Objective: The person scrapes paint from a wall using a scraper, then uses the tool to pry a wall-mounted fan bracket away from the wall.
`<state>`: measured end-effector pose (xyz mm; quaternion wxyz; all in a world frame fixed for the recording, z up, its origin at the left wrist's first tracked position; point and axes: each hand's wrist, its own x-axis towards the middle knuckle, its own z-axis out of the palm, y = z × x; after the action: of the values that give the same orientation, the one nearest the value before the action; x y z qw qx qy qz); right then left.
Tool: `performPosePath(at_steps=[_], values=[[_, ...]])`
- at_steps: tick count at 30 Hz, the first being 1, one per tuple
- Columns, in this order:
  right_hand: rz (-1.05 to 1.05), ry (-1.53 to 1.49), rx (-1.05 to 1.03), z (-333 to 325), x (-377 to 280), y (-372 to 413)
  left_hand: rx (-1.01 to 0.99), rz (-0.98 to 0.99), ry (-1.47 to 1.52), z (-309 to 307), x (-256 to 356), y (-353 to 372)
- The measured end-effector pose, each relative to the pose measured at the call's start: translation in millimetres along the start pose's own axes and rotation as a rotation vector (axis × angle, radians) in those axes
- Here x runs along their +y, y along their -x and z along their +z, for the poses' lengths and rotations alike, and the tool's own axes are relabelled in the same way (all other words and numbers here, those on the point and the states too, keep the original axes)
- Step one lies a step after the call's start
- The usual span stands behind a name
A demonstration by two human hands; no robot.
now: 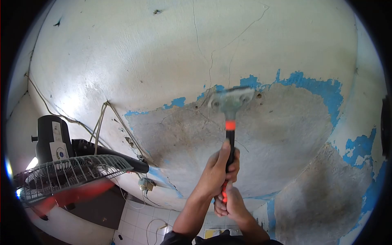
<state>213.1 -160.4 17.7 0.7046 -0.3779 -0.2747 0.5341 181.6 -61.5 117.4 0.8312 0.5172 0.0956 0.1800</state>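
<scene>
A long-handled paint scraper (230, 134) with a wide metal head, a black shaft and red-orange bands is raised against the wall. My left hand (215, 171) wraps around the black shaft, thumb lying along it. Lower down, my right hand (231, 203) grips the red end of the handle. The scraper's head, slightly blurred, lies over the ragged border between pale paint and bare grey plaster (183, 134). Blue paint (314, 87) shows along that border on both sides of the head.
At the left hangs a wall fan (61, 155) with a wire cage and blurred red blades. Loose cables (102, 118) run down the wall beside it to a small socket box (146, 184). White tiles (141, 218) show below. Cracks run through the upper paint.
</scene>
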Motion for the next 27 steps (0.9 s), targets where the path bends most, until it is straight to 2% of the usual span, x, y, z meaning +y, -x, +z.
performPosePath(at_steps=[2, 5, 10, 13, 14, 16, 18, 20, 22, 25, 27], values=[[-0.031, 0.002, -0.032, 3, -13, -4, -0.004, 0.068, -0.059, 7, 11, -6], [-0.061, -0.052, -0.021, 5, -16, 1, -0.032, 0.047, -0.027, 5, 9, -4], [0.015, -0.150, 0.071, -11, 52, 1, 0.002, -0.016, 0.001, -21, -29, 9], [-0.075, -0.074, 0.095, -20, 61, 4, 0.027, -0.055, 0.055, -29, -42, 15], [-0.165, 0.020, 0.299, -23, 64, 1, 0.030, -0.064, 0.077, -31, -43, 18], [-0.453, 0.118, 0.345, -35, 46, -15, 0.022, -0.087, 0.105, -37, -45, 22], [-0.577, 0.261, 0.331, -34, 16, -26, 0.054, -0.098, 0.061, -36, -46, 24], [-0.533, 0.457, 0.242, -17, -29, -24, 0.079, -0.113, 0.032, -36, -49, 25], [-0.452, 0.442, 0.195, -10, -54, -41, 0.097, -0.124, 0.010, -38, -50, 24], [-0.381, 0.335, 0.100, -12, -59, -53, 0.095, 0.022, -0.019, -49, -64, 28], [-0.401, 0.271, 0.074, -15, -63, -62, 0.110, 0.088, -0.176, -51, -70, 39]])
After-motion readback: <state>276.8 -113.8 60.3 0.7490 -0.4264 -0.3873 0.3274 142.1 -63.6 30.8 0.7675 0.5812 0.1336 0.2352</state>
